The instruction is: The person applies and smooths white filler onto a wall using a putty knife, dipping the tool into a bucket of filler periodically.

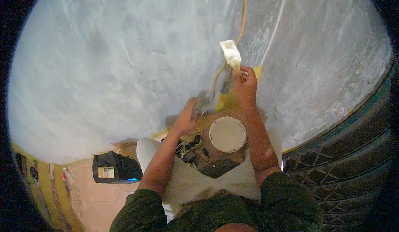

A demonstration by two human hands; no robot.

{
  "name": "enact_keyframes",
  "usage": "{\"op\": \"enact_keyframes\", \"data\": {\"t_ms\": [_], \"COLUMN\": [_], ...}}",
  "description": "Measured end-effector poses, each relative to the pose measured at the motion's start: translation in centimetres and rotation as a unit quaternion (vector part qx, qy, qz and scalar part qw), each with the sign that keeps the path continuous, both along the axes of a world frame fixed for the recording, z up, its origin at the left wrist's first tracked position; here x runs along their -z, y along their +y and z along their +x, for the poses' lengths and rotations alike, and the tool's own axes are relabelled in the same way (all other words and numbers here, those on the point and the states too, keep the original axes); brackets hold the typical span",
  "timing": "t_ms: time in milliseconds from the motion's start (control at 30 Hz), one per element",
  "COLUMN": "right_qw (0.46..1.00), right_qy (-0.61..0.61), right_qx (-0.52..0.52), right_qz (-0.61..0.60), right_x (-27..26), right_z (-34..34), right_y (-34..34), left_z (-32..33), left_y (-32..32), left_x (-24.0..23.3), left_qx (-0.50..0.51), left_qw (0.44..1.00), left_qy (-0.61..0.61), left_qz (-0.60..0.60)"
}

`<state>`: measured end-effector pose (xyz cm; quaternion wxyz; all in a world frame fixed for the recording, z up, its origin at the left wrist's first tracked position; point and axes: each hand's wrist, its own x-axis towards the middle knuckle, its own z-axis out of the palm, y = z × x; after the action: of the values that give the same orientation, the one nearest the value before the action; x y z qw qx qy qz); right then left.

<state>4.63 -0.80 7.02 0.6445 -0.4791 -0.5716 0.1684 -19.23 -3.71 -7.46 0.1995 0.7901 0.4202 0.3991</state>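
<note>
My right hand (pixel 246 83) grips the handle of a flat paintbrush (pixel 231 52) whose head is coated with white paint. The brush points up, in front of a wall (pixel 124 60) covered in uneven white and grey paint. A yellowish cable (pixel 244 10) runs down the wall behind the brush. Lower and to the left, my left hand (pixel 187 116) is by the wall with fingers apart, near the cable's lower stretch; nothing shows in it. Between my knees stands a round bucket (pixel 212 138) of whitish paint, with paint spots on its rim.
Beside the bucket lies a power strip (pixel 188 155) with several plugs and adapters. A black box (pixel 117 165) with a small pale device (pixel 106 172) on it stands at left. A white cable (pixel 276 29) descends the wall. Dark banded material with a crisscross pattern (pixel 330 157) borders the right.
</note>
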Motion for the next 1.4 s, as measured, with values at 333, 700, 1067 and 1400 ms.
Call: {"op": "enact_keyframes", "data": {"t_ms": [333, 700, 1067, 1400], "right_qw": [0.984, 0.956, 0.933, 0.944], "right_qy": [-0.149, -0.286, -0.336, -0.328], "right_qx": [-0.018, -0.05, -0.016, -0.017], "right_qz": [0.096, 0.042, -0.13, 0.015], "right_x": [-13.0, -8.3, 2.2, -10.6], "right_z": [-5.0, -15.9, -21.5, -18.2], "right_y": [1.4, 1.0, 4.5, 6.1], "left_z": [-2.8, -3.3, -5.3, -6.3], "left_y": [-7.1, -7.7, -7.1, -7.4], "left_x": [-8.7, -6.5, -5.9, -5.0], "left_qx": [-0.043, -0.096, -0.136, -0.145], "left_qw": [0.997, 0.986, 0.98, 0.976], "left_qy": [-0.055, -0.133, -0.144, -0.161], "left_qz": [-0.027, -0.013, -0.014, -0.026]}}
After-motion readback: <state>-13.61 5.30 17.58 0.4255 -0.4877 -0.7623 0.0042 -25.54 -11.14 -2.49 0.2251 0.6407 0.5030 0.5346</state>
